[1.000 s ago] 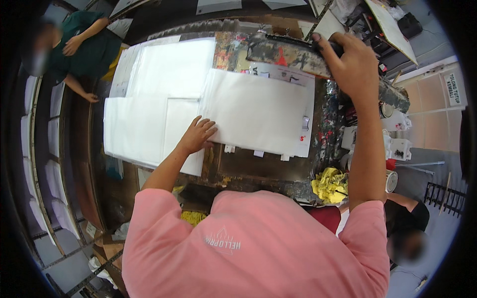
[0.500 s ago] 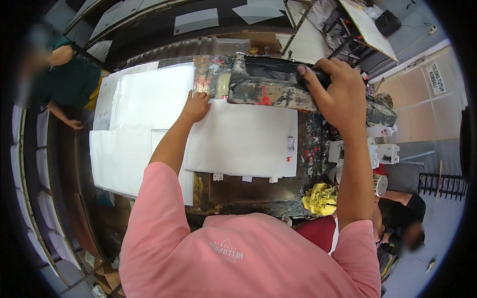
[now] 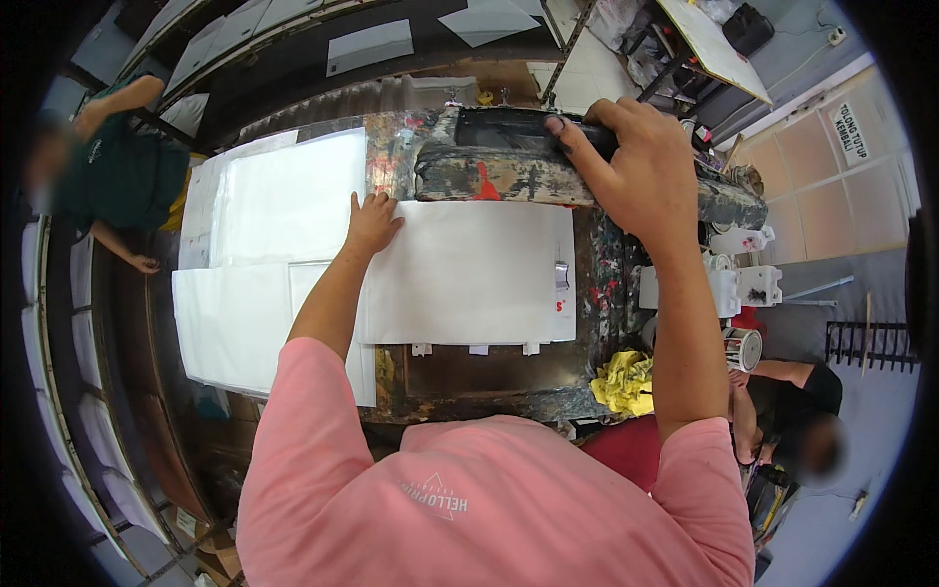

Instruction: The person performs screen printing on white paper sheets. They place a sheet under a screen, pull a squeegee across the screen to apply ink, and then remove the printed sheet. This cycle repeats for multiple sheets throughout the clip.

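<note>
My right hand [image 3: 641,161] grips a paint-stained screen printing frame [image 3: 509,174] with a dark inner face. Its thumb lies over the near side, and its other fingers curl over the top. The frame is tilted up at the far side of the work table [image 3: 430,377]. My left hand [image 3: 374,223] rests at the far left corner of a white sheet [image 3: 465,279], fingers apart. This sheet covers most of another white sheet with a red and grey print [image 3: 564,298], which shows along the right edge. Small white tabs [image 3: 477,349] stick out below the near edge.
More white sheets [image 3: 293,191] lie left of my hand. Crumpled yellow cloth or paper [image 3: 624,382] sits at the table's near right. White containers [image 3: 724,291] and a can [image 3: 743,347] stand at right. One person [image 3: 127,186] is at far left, another [image 3: 792,401] at lower right.
My left hand has shifted slightly nearer, and its fingers are more spread at the sheet's corner. The view has moved a little; the right hand still holds the tilted frame.
</note>
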`<state>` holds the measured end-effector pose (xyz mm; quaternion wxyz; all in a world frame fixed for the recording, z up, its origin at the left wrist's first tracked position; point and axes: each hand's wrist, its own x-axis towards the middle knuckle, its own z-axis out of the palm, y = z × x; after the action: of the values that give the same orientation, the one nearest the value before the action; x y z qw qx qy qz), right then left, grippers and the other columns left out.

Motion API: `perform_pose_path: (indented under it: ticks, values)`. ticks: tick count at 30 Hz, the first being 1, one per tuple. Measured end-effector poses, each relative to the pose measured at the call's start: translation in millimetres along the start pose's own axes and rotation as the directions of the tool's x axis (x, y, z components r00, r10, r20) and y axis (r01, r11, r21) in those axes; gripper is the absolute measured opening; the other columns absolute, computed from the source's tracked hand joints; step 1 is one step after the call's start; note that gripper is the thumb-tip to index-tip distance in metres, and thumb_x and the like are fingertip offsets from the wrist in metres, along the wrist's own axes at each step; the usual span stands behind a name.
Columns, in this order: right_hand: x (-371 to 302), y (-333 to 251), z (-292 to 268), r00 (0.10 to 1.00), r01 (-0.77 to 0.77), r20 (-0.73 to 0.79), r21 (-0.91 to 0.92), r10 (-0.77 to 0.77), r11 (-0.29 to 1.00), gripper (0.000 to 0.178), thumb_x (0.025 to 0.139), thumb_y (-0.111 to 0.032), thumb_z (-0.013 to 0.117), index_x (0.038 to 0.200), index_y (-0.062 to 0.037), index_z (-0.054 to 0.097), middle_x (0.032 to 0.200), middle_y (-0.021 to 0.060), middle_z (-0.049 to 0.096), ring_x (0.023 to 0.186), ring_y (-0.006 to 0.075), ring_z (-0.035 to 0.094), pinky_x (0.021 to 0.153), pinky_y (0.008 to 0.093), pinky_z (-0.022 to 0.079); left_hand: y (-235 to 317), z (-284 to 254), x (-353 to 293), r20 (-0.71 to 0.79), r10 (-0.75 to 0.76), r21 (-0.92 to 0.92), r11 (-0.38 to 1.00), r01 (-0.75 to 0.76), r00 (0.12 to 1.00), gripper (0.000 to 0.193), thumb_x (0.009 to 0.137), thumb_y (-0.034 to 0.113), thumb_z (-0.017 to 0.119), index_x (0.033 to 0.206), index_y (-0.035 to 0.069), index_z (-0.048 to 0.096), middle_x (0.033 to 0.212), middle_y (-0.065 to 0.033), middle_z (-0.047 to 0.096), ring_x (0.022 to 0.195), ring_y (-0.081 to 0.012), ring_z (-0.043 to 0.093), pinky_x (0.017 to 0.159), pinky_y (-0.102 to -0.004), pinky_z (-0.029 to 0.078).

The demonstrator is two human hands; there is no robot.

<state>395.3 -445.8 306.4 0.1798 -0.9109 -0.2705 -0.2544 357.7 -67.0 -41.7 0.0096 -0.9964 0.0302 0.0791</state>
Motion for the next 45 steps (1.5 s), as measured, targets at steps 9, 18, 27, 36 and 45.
perform_pose_path:
  ticks: [9,18,27,36,45]
  values:
    - [-0.2,-4.3,-6.5,0.999,-0.017,0.029,0.017,0.016,1.000,0.057,0.094,-0.059,0.071,0.090,-0.0023,0.079,0.081,0.0150,0.069,0.082,0.0344,0.067,0.077,0.0461,0.046,19.9,-6.6,-2.4,-0.039,-0.074,0.094,0.993,0.078,0.996,0.065,0.105,0.053,0.059,0.150,0.005,0.058,0.160,-0.0108,0.054,0.152,-0.0320,0.044,0.126,-0.0725,0.019]
    - [-6.0,3.9,1.7,1.000,-0.013,-0.021,-0.026,0.012,1.000,0.060,0.093,-0.065,0.066,0.101,-0.0090,0.084,0.087,0.0097,0.075,0.087,0.0309,0.071,0.079,0.0455,0.048,186.3,14.7,-168.6,-0.180,0.133,-0.357,0.914,-0.191,0.975,0.058,0.109,0.041,0.058,0.160,0.014,0.052,0.164,-0.0199,0.047,0.156,-0.0425,0.037,0.127,-0.0715,0.013]
    - [-13.9,10.1,11.8,0.992,0.066,-0.101,-0.053,-0.071,0.996,0.059,0.094,-0.067,0.065,0.102,-0.0117,0.086,0.085,0.0114,0.077,0.084,0.0292,0.073,0.078,0.0466,0.051,229.9,52.2,-198.2,-0.157,-0.014,-0.271,0.962,-0.029,0.988,0.063,0.112,0.048,0.043,0.167,0.017,0.042,0.177,-0.0224,0.025,0.163,-0.0491,0.017,0.122,-0.0802,0.004]
    - [-25.7,5.0,12.2,0.992,0.064,-0.101,-0.070,-0.071,0.996,0.063,0.095,-0.068,0.064,0.095,-0.0084,0.086,0.080,0.0134,0.076,0.082,0.0309,0.073,0.074,0.0466,0.049,233.5,49.2,-200.5,-0.232,-0.014,-0.239,0.970,-0.043,0.973,0.065,0.111,0.050,0.047,0.166,0.015,0.043,0.174,-0.0245,0.029,0.160,-0.0520,0.022,0.121,-0.0809,0.009]
    - [-30.9,-10.1,-13.0,0.999,-0.013,0.039,0.124,0.008,0.992,0.049,0.098,-0.053,0.064,0.106,-0.0098,0.085,0.091,0.0195,0.077,0.092,0.0384,0.072,0.084,0.0494,0.054,239.8,57.1,-201.9,-0.142,-0.024,-0.179,0.984,-0.002,0.990,0.074,0.110,0.063,0.041,0.170,0.021,0.035,0.179,-0.0192,0.020,0.165,-0.0455,0.011,0.127,-0.0733,0.004]
